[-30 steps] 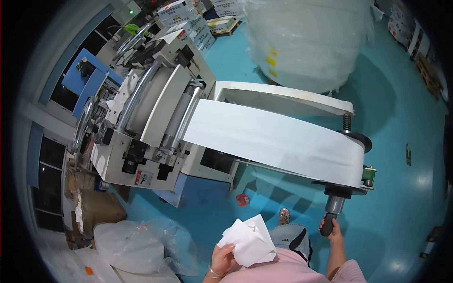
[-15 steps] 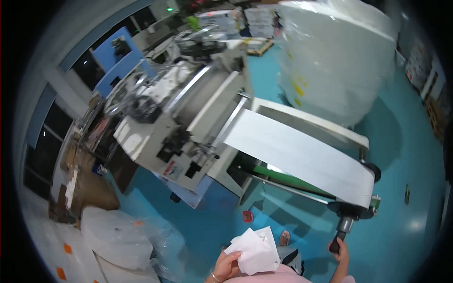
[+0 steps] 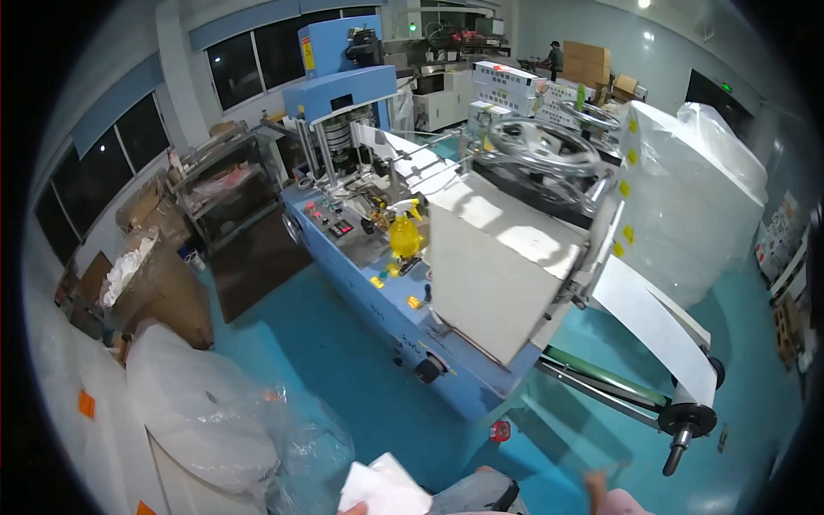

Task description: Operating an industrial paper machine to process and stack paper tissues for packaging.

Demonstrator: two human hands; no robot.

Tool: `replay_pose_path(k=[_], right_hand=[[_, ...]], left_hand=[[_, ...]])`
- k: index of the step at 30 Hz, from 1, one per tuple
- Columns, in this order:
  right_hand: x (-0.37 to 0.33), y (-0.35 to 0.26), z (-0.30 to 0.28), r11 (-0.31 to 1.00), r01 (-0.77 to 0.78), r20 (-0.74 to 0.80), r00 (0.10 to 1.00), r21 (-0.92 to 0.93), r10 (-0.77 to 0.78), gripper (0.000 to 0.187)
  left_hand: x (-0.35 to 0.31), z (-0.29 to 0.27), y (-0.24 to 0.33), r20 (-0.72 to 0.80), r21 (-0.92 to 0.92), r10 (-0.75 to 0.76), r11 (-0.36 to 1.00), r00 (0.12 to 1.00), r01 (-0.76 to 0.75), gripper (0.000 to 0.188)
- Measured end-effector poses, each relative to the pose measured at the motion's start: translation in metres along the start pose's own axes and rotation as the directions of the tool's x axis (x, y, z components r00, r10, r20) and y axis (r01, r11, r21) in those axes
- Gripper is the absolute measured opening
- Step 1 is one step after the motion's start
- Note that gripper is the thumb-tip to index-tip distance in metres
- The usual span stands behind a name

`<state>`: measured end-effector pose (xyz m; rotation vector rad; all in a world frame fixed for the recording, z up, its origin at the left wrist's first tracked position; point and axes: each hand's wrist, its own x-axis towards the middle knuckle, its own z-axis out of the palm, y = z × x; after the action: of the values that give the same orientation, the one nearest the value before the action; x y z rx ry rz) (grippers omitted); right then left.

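Observation:
At the lower edge, my left hand [image 3: 354, 509] grips a few white paper sheets [image 3: 384, 487]; only a bit of its fingers shows. My right hand [image 3: 596, 482] is smeared by motion beside my pink sleeve, so its fingers are unclear. It is apart from the dark crank handle [image 3: 675, 457] on the roll's black end disc [image 3: 688, 420]. From that roll a wide white paper strip [image 3: 645, 319] runs up into the blue and white machine [image 3: 502, 275].
A yellow spray bottle [image 3: 404, 238] stands on the machine, near its chrome handwheel [image 3: 539, 148]. Plastic-wrapped white rolls [image 3: 687, 206] tower at the right. Wrapped bundles [image 3: 202, 403] and a brown waste bag [image 3: 167, 287] lie left. A red object [image 3: 499, 430] is on the floor. Another person [image 3: 554, 57] stands far back.
The view has swung up and left, showing more of the machine and room. My right hand has let go of the crank handle and moved left. The sheets remain in my left hand.

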<state>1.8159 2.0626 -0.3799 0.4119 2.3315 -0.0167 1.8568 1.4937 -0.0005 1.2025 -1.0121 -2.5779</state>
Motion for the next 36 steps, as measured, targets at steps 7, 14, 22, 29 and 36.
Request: replay_pose_path(k=[7, 14, 22, 29, 36], right_hand=[[-0.122, -0.435, -0.149, 0.414, 0.133, 0.309, 0.476, 0.900, -0.824, 0.065], [-0.020, -0.781, -0.405, -0.195, 0.358, -0.405, 0.743, 0.913, -0.533, 0.044], [0.102, -0.956, -0.522, 0.015, 0.200, -0.199, 0.980, 0.980, -0.008, 0.071], [0.175, -0.923, -0.473, -0.428, 0.570, -0.608, 0.792, 0.701, 0.059, 0.035], [0.051, -0.979, -0.567, 0.365, 0.259, -0.322, 0.938, 0.894, 0.124, 0.041]], left_hand=[[0.090, -0.066, 0.075, -0.061, -0.135, -0.065, 0.989, 0.996, 0.056, 0.043], [0.230, -0.069, 0.181, -0.061, -0.220, -0.119, 0.970, 0.991, 0.103, 0.052], [0.400, -0.097, 0.312, -0.053, -0.323, -0.152, 0.938, 0.987, 0.127, 0.043], [0.540, -0.074, 0.458, 0.135, -0.232, -0.146, 0.957, 0.980, 0.174, 0.043], [0.651, -0.046, 0.598, 0.225, -0.015, -0.198, 0.978, 0.954, 0.206, 0.043]])
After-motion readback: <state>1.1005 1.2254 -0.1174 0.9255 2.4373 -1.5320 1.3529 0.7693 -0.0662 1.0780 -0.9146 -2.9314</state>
